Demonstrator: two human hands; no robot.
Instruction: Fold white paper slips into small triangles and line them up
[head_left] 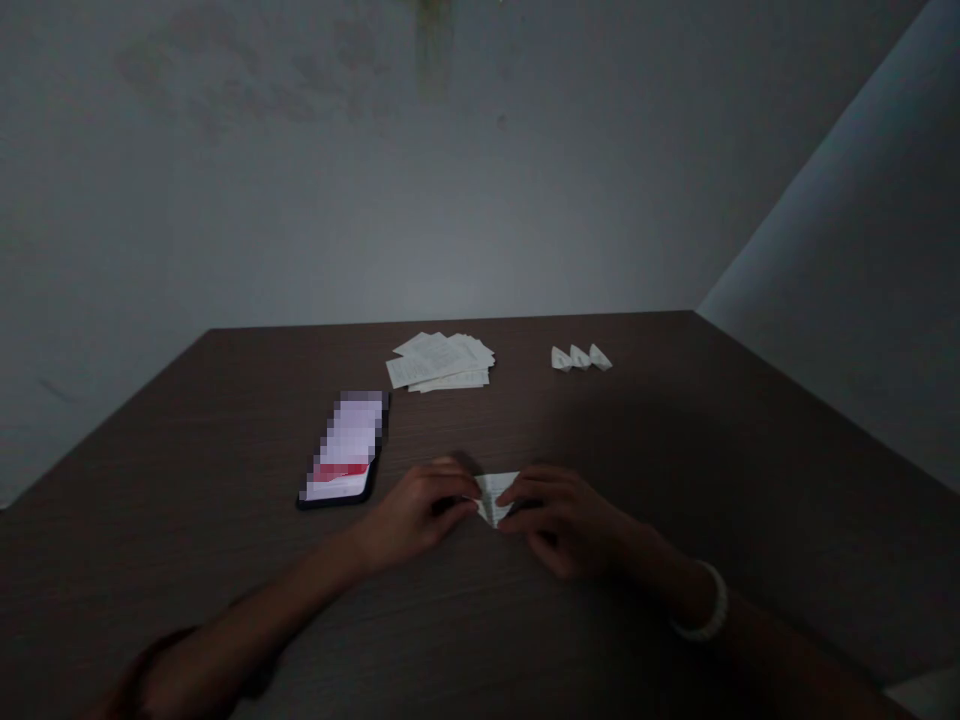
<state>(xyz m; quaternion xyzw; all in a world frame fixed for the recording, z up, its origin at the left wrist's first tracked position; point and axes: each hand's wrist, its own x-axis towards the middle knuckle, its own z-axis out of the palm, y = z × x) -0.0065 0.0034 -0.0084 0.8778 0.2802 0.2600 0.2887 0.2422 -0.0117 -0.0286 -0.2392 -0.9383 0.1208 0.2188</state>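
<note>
Between my hands, just above or on the dark table, is a small piece of printed white paper [491, 490] with a fold coming to a point at its lower edge. My left hand [429, 505] pinches its left side between thumb and fingers. On the other side my right hand [561, 512] grips the paper's right part, its fingers covering that edge. A white bracelet [709, 605] circles my right wrist. Whether the paper rests on the tabletop, I cannot tell.
A brown wood-grain table [420, 640] meets the wall. Towards its back lie a loose pile of printed paper slips [442, 362] and, to the right, a row of three small folded paper shapes [579, 358]. Left of my hands lies a phone [345, 445], its lit screen partly pixelated.
</note>
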